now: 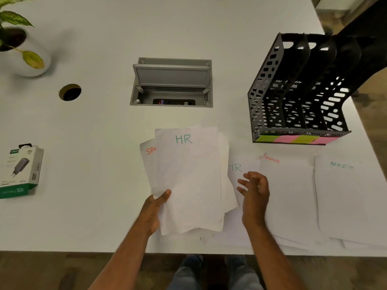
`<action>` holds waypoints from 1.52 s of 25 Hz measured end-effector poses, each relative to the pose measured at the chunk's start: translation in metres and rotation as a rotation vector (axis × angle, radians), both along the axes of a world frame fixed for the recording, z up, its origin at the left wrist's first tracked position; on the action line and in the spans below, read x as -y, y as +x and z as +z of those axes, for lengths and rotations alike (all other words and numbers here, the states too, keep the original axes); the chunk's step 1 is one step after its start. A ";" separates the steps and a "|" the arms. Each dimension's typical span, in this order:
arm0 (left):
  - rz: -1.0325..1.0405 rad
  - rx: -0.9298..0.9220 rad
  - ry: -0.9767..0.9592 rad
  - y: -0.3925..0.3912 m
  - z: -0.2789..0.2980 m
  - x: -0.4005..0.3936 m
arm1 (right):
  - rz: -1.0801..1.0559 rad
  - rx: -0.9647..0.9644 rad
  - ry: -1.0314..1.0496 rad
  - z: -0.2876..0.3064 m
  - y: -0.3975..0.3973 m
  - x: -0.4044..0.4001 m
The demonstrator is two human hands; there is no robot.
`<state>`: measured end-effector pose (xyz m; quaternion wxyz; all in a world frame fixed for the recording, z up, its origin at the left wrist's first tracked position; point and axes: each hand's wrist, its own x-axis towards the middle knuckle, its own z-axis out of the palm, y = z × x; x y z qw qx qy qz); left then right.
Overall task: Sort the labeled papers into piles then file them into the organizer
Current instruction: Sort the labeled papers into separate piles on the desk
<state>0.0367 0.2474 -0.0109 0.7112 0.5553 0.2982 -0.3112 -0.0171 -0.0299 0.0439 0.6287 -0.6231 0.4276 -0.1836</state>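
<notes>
A white bench (104,126) fills the frame. At upper left stands a potted plant (18,40); below it, a round cable hole (70,92). A boxed charger (19,171) lies at the left edge. A grey cable hatch (171,82) sits open at centre. At upper right stands a black organizer (293,91) with four slots, green and pink sticky notes (295,139) along its front, close to the bench's right edge.

Three piles lie flat at lower right, side by side — marked HR (235,167), FINANCE (289,185), ADMIN (347,195).

The left hand (156,208) grips a fanned stack of papers (188,181) at lower centre, thumb on top; the top sheet reads HR. The right hand (254,190) hovers over the HR pile, fingers loosely curled, holding nothing. Open bench spreads to the left.
</notes>
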 end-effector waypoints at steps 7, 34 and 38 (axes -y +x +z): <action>-0.059 -0.015 -0.019 -0.003 -0.005 0.022 | 0.355 -0.188 -0.361 -0.004 -0.009 -0.007; -0.035 -0.004 -0.055 0.017 -0.002 0.026 | 0.094 -0.191 -0.353 -0.008 -0.035 0.083; -0.061 -0.037 -0.082 0.011 -0.003 0.025 | 0.156 -0.160 -0.348 -0.001 -0.033 0.045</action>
